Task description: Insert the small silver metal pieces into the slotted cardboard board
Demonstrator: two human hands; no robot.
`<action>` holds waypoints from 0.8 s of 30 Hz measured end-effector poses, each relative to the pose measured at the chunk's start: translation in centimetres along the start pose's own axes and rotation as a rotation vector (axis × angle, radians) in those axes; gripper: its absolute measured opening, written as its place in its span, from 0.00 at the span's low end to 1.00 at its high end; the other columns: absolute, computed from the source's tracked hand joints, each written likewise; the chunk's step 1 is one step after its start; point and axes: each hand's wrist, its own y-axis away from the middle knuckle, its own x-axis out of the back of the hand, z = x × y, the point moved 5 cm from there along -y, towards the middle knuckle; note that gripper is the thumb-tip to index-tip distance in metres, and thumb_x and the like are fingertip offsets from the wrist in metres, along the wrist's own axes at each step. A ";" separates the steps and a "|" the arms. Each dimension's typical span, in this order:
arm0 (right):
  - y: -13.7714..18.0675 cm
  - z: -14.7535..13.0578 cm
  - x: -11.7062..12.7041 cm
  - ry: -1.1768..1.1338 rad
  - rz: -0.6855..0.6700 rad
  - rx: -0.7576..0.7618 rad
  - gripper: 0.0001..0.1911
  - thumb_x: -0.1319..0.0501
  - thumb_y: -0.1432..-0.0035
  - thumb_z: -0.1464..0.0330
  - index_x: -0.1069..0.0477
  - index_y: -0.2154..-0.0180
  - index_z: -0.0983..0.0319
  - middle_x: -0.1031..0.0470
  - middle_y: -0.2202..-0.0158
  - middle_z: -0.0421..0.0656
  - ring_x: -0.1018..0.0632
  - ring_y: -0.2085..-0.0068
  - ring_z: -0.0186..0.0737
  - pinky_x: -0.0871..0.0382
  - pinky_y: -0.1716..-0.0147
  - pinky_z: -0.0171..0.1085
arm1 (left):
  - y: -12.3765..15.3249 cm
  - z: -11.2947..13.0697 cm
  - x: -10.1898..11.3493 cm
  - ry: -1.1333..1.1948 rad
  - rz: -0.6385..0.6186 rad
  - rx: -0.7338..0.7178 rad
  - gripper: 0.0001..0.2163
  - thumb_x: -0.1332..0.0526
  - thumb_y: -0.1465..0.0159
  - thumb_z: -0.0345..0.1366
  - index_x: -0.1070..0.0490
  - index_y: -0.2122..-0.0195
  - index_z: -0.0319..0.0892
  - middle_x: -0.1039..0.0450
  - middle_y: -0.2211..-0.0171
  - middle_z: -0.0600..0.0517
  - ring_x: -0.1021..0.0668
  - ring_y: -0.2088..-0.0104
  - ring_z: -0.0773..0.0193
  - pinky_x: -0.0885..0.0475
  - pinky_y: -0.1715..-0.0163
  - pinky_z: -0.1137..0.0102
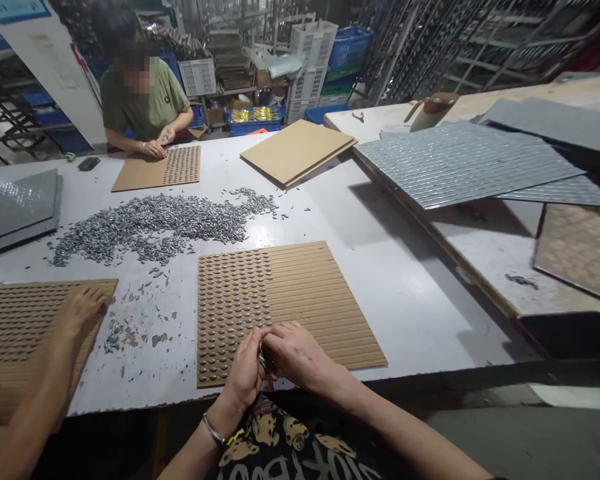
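Just over the near edge of a grooved cardboard sheet, my two hands meet. My left hand is curled closed, wearing a bangle at the wrist, with a few small grey spindle-shaped pieces showing in its palm. The fingers of my right hand are bent in against it, their tips largely hidden, so what they pinch does not show. Rows of the same grey pieces cover the sheet's left part; its right part shows bare grooves. A big pile of loose grey pieces lies beyond the sheet on the white table.
At left, a co-worker's hand rests over another studded cardboard sheet. A person in a green shirt works across the table. Stacked cardboard lies at the back; shiny grey ridged sheets overhang the right-hand table.
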 end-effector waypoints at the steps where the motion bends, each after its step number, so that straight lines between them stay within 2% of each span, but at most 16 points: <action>1: -0.1 0.2 0.0 -0.013 0.009 -0.021 0.02 0.39 0.42 0.72 0.30 0.64 0.63 0.25 0.67 0.45 0.28 0.65 0.40 0.38 0.63 0.38 | 0.0 0.1 0.1 -0.008 0.009 -0.013 0.15 0.35 0.43 0.45 0.24 0.61 0.39 0.24 0.67 0.48 0.23 0.67 0.62 0.29 0.73 0.73; 4: -0.3 0.8 0.4 -0.161 0.103 -0.098 0.04 0.45 0.37 0.72 0.31 0.63 0.63 0.26 0.68 0.44 0.28 0.66 0.39 0.37 0.66 0.36 | 0.1 0.5 0.1 -0.060 0.012 -0.031 0.14 0.35 0.42 0.45 0.25 0.62 0.39 0.25 0.66 0.48 0.25 0.71 0.65 0.32 0.79 0.75; 7: -0.3 1.4 1.2 -0.347 0.205 -0.142 0.05 0.46 0.35 0.69 0.32 0.61 0.61 0.26 0.66 0.43 0.27 0.65 0.38 0.36 0.66 0.35 | 0.2 0.9 0.1 -0.151 -0.037 -0.002 0.13 0.35 0.43 0.45 0.29 0.67 0.41 0.29 0.72 0.52 0.31 0.79 0.71 0.41 0.86 0.78; 10: -0.2 1.5 1.7 -0.426 0.236 -0.110 0.05 0.45 0.35 0.69 0.31 0.63 0.60 0.27 0.66 0.42 0.27 0.64 0.37 0.35 0.65 0.34 | 0.1 0.9 0.4 -0.204 -0.060 0.053 0.15 0.34 0.43 0.47 0.34 0.69 0.41 0.33 0.76 0.56 0.34 0.82 0.75 0.46 0.86 0.80; 14: -0.2 1.8 1.5 -0.445 0.219 -0.123 0.06 0.44 0.35 0.67 0.29 0.62 0.60 0.27 0.66 0.42 0.27 0.65 0.37 0.35 0.66 0.34 | -0.2 1.1 0.5 -0.225 -0.032 0.032 0.16 0.35 0.43 0.48 0.35 0.68 0.40 0.34 0.76 0.57 0.35 0.82 0.76 0.48 0.86 0.81; 16: -0.3 1.9 1.2 -0.480 0.256 -0.165 0.07 0.43 0.37 0.66 0.28 0.64 0.60 0.27 0.68 0.42 0.28 0.67 0.36 0.36 0.68 0.34 | -0.3 1.2 0.3 -0.188 -0.026 -0.011 0.17 0.36 0.43 0.49 0.36 0.68 0.41 0.35 0.76 0.58 0.35 0.82 0.77 0.47 0.86 0.80; 21: -0.5 2.4 0.0 -0.761 0.369 -0.307 0.07 0.41 0.39 0.64 0.29 0.67 0.61 0.27 0.73 0.39 0.27 0.71 0.35 0.33 0.70 0.33 | -0.3 1.2 -0.2 -0.080 -0.023 -0.032 0.16 0.35 0.43 0.48 0.36 0.67 0.41 0.35 0.75 0.58 0.34 0.81 0.76 0.47 0.85 0.80; 24: -1.0 4.5 -0.2 -0.870 0.405 -0.379 0.08 0.42 0.39 0.63 0.30 0.64 0.61 0.25 0.70 0.41 0.25 0.70 0.35 0.30 0.70 0.33 | -0.1 1.2 -0.2 -0.032 -0.025 0.003 0.15 0.34 0.43 0.46 0.35 0.66 0.40 0.33 0.74 0.56 0.33 0.80 0.76 0.45 0.84 0.79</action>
